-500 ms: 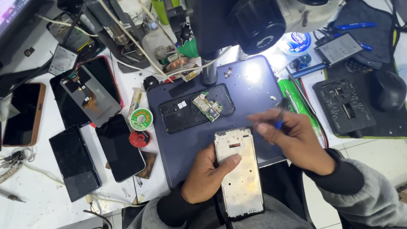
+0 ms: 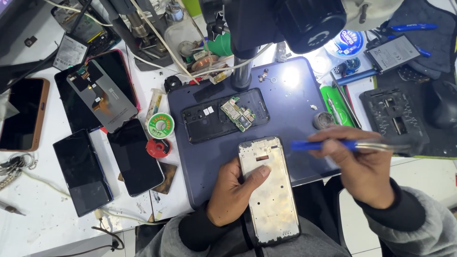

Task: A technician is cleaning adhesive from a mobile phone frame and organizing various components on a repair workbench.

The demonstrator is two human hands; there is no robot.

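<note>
Your right hand pulled back rightward, gripping blue-handled metal tweezers. Your left hand clasped the silver stripped phone frame; you did well bracing it firmly.

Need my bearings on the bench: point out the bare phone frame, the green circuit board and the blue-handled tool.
Phone frame [image 2: 271, 190], head view: middle of its metal plate.
Green circuit board [image 2: 238, 113], head view: board centre.
Blue-handled tool [image 2: 316, 145], head view: blue handle left of the right hand.

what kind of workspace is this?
Most likely a phone repair bench. A microscope hangs over a dark work mat, an opened phone shell with a loose circuit board lies on it, and the left hand grips a bare phone frame.
</note>
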